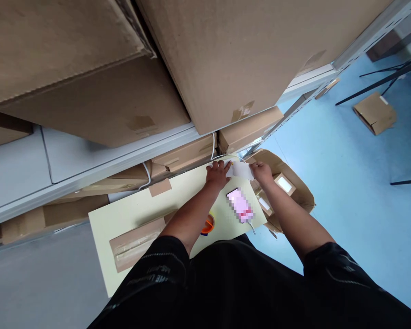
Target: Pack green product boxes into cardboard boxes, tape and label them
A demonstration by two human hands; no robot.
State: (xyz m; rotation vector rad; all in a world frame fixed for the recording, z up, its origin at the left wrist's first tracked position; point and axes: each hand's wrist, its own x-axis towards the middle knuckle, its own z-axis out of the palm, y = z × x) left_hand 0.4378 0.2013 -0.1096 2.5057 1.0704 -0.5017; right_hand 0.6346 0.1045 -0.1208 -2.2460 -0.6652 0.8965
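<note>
At the far end of the pale yellow table (188, 194), my left hand (218, 173) lies with its fingers spread over a white item, which it partly covers. My right hand (261, 172) pinches the right end of a white paper strip (242, 171), which stretches across to my left fingertips. A small yellow spot shows by those fingertips. Nearer to me a phone (240, 204) with a lit pink screen lies on the table, a white cable at its lower end. An orange tape roll (208, 224) sits beside my left forearm, which hides part of it.
A long taped cardboard box (133, 246) lies on the table's left. An open carton (299, 194) holding small boxes stands at the right edge. Large cartons (222, 59) fill the shelf (99, 160) ahead. Folded cardboard (375, 113) and black legs (383, 82) are on the blue floor.
</note>
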